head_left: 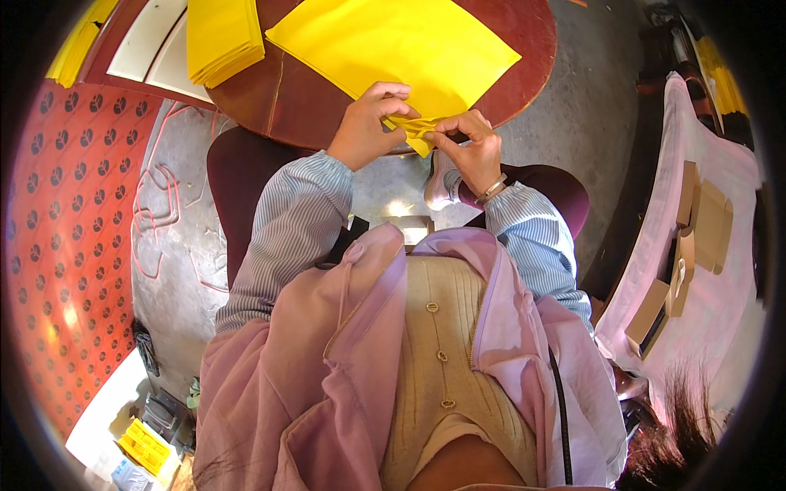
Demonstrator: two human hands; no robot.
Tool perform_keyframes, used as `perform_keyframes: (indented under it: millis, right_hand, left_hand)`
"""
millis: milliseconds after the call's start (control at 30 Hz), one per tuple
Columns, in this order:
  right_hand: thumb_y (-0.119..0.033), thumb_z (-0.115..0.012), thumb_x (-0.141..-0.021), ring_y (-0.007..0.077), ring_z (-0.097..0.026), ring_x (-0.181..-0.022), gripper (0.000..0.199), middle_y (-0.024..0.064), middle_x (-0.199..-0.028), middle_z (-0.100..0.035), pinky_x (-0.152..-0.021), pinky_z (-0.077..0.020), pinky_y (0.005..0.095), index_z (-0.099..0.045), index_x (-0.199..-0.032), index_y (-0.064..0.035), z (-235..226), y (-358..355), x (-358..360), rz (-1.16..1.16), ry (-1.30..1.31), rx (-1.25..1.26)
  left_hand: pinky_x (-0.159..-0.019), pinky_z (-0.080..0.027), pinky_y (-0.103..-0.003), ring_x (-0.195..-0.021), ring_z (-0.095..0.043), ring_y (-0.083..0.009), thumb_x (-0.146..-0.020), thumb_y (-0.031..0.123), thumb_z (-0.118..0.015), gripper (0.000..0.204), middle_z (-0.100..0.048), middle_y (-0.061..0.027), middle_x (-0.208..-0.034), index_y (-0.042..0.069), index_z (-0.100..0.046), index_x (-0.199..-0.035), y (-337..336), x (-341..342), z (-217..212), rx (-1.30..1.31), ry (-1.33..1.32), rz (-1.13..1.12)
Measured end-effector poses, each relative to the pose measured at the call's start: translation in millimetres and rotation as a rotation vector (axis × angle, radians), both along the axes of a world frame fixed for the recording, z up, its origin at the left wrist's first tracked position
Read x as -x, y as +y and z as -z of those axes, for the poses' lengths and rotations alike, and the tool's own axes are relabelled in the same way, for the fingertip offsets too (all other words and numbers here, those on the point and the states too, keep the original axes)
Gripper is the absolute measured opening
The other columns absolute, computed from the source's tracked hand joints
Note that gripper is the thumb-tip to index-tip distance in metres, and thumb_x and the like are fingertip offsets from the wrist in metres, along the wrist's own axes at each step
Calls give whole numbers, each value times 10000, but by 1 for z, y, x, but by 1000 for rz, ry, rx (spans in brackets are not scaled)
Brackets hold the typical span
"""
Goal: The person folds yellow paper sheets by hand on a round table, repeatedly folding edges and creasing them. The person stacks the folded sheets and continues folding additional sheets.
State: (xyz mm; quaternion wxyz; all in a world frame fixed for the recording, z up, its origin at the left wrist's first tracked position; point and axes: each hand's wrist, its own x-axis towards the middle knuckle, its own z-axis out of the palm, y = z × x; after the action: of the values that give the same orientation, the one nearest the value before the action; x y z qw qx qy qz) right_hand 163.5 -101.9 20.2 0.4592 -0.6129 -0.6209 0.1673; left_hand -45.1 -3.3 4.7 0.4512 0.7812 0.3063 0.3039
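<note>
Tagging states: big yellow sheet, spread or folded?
Sheet mostly spread: flat across table, near edge bunched between left hand and right hand.

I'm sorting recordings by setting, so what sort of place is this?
Probably a small workshop: a stack of yellow sheets lies on a round dark-red table, the floor looks like bare concrete, and cardboard boxes sit on pale cloth at the right.
</note>
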Motion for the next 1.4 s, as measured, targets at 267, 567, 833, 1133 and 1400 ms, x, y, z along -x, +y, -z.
perform_keyframes:
  millis: [267,567,833,1133,1400]
  right_hand:
    - [-123,-923,-742,204,-653,-710,186,45,-759,-715,-686,-510,345,-779,-841,-58,-1,0,0,7,-15,-2]
    - [-137,-923,-746,215,-661,-731,189,46,-772,-725,-724,-507,359,-776,-839,-63,0,0,-1,-1,-32,1]
    - [-92,-893,-820,173,-663,-765,146,53,-838,-727,-719,-518,318,-781,-895,-37,-9,-1,2,3,119,80]
    - [-191,-762,-975,281,-759,-999,182,144,-1190,-757,-870,-605,376,-794,-1084,-49,-18,168,-136,144,-178,-183]
    - [-331,-648,-1024,386,-496,-1406,421,107,-1452,-622,-1091,-444,653,-644,-1387,-118,30,322,-243,486,-937,206]
  left_hand:
    - [-962,-570,-316,-1243,-656,-235,-802,-22,-781,260,-621,-91,-1404,6,-713,-1051,2,1,0,2,1,6]
    - [-979,-581,-366,-1199,-682,-264,-792,62,-841,245,-634,-104,-1347,43,-790,-1031,-4,-5,-1,-42,-5,-50]
    - [-956,-574,-383,-1171,-674,-320,-818,72,-839,163,-677,-141,-1289,39,-800,-972,-18,-12,-4,-41,9,-162]
    - [-966,-568,-385,-1165,-674,-314,-836,59,-816,149,-672,-128,-1308,62,-814,-985,-24,-16,-16,-52,30,-193]
    - [-887,-594,-353,-1140,-686,-295,-856,17,-803,128,-694,-161,-1277,-1,-780,-980,-20,-18,-19,-15,-20,-193]
